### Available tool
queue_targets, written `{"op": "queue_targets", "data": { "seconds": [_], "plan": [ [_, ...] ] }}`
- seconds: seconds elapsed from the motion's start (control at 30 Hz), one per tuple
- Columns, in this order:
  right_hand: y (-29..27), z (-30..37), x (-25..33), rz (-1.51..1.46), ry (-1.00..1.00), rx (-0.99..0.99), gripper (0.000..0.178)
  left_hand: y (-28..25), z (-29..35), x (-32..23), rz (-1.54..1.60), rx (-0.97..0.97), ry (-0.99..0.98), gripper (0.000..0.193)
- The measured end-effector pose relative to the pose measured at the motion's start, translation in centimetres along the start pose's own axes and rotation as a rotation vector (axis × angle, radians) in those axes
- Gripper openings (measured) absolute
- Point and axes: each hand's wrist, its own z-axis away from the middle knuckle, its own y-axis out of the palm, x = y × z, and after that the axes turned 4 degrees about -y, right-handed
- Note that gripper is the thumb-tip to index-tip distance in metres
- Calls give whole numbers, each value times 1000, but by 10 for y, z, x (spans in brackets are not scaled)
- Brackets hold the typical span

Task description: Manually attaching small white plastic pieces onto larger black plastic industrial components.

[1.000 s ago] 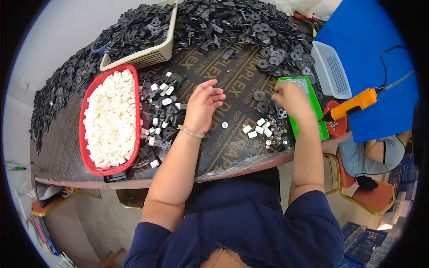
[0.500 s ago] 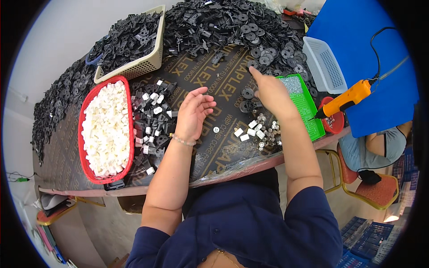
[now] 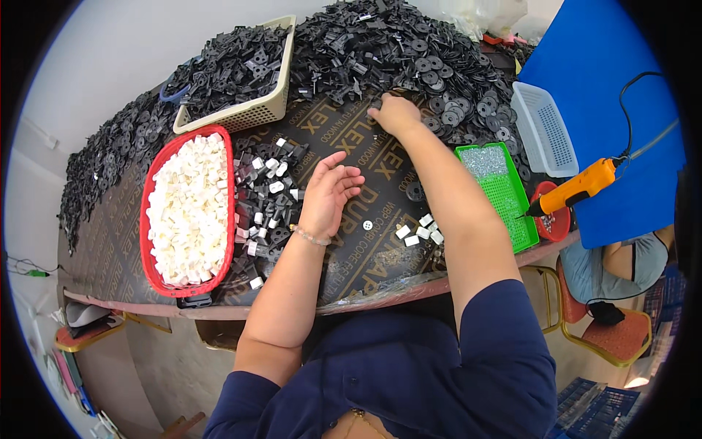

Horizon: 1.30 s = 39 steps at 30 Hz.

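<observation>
My right hand (image 3: 397,115) reaches out to the near edge of the heap of black plastic parts (image 3: 365,51). Its thumb and fingers close round a small black plastic part (image 3: 376,104), mostly hidden by them. Over the middle of the table my left hand (image 3: 329,197) hovers palm inward, fingers loosely bent and holding nothing. Close to it lie a small round white piece with holes (image 3: 368,225) and, on the left, a cluster of black parts fitted with white blocks (image 3: 274,186). Several loose white blocks (image 3: 412,240) sit beside my right forearm.
A red basket (image 3: 232,212) of white pieces stands left, with a beige basket (image 3: 241,117) of black parts behind it. To the right are a green tray (image 3: 512,197) with small metal pieces, a red bowl (image 3: 559,219), an orange electric screwdriver (image 3: 585,183) and a white basket (image 3: 545,132).
My right hand has moved left and away from me, from the round black discs to a separate black part, its fingers closing there. My left hand stays nearly in place; the view has shifted slightly.
</observation>
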Motion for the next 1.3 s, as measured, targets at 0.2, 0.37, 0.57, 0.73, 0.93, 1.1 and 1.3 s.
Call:
{"op": "queue_targets", "data": {
  "seconds": [0.2, 0.37, 0.57, 0.73, 0.93, 1.1, 1.3],
  "plan": [
    [-27, 58, 46, -345, -442, 327, 49, 2, -7, 5, 161, -228, 80, 55],
    [-60, 134, 54, -282, -522, 109, 44, 3, 2, -1, 80, 71, 8, 45],
    [-54, 164, 49, -403, -487, -536, 26, 8, 5, -7, 80, 155, -141, 41],
    [-38, 162, 53, -415, -867, -733, 21, 11, 8, -10, 334, 271, -190, 40],
    [-29, 167, 50, -587, -768, -473, 25, 1, 2, -12, 277, 232, 56, 43],
    [-42, 173, 47, -659, -554, -218, 34, 2, 3, -7, 224, 169, 114, 39],
    [-49, 171, 48, -1018, -564, -161, 64, 4, 5, -5, 295, 199, 12, 22]
  ]
}}
